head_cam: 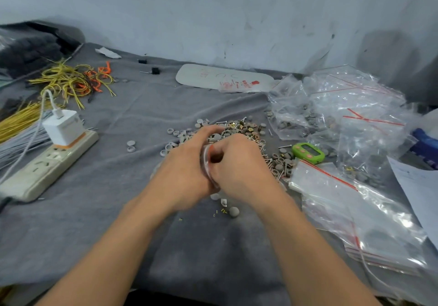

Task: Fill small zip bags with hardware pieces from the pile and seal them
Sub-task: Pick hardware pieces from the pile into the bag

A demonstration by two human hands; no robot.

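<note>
Spilling looks likeliest: a half-pressed strip would drop pieces onto the grey cloth-covered bench (118, 187). The pile (239, 127) of grey caps, screws and brass bits lies just beyond the fingers (205, 136). The left hand (187, 165) and right hand (239, 163) both curl round a small clear red-striped zip bag (206, 163) between them.

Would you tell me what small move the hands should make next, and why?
Probably pinch along the red strip to seal it: both the left hand and right hand grip the small zip bag at its mouth, and grey pieces seem to sit in its bottom, though blur leaves this uncertain.
</note>
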